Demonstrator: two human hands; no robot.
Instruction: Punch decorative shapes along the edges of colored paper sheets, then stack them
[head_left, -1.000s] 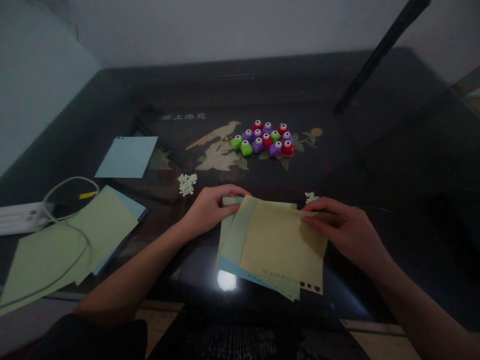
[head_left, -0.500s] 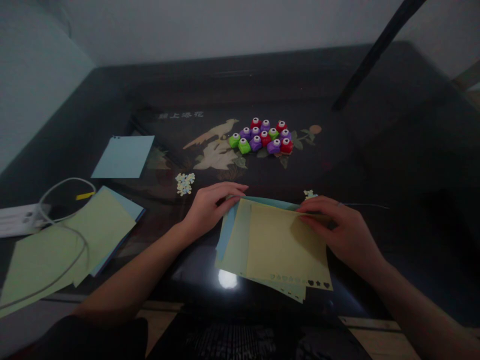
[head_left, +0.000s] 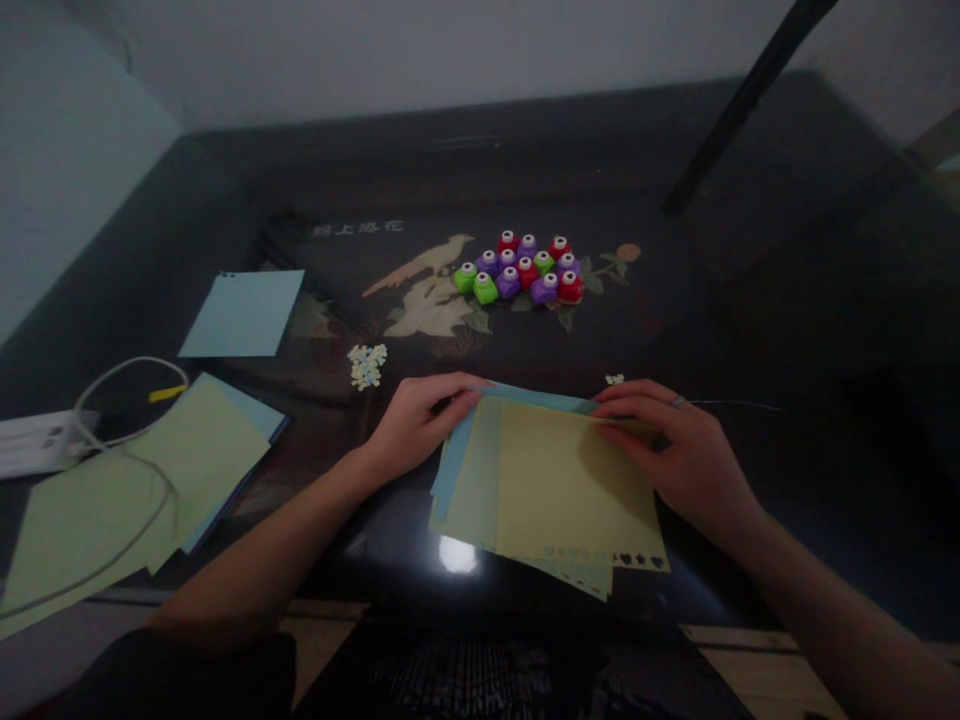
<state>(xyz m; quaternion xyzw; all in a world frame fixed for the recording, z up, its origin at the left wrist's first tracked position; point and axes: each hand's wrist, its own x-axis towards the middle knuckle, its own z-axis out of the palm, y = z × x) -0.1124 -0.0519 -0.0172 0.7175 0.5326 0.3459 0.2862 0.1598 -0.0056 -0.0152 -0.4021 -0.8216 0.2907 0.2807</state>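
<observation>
Paper sheets [head_left: 555, 490], yellow over green and blue, lie fanned on the dark glossy counter [head_left: 750, 330] near its front edge; thin, light and floppy, they will likely slide on the glass and crease easily, so the far corners look best to pinch. Left hand [head_left: 416, 425] fingers press the far-left corner; right hand [head_left: 675, 455] fingers lie flat on the far-right edge. Coloured punches [head_left: 521, 270] sit well beyond.

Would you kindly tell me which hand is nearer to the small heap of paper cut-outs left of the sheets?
Left. The left hand lies just right of and below the cut-outs; the right hand is far across the sheets.
</observation>
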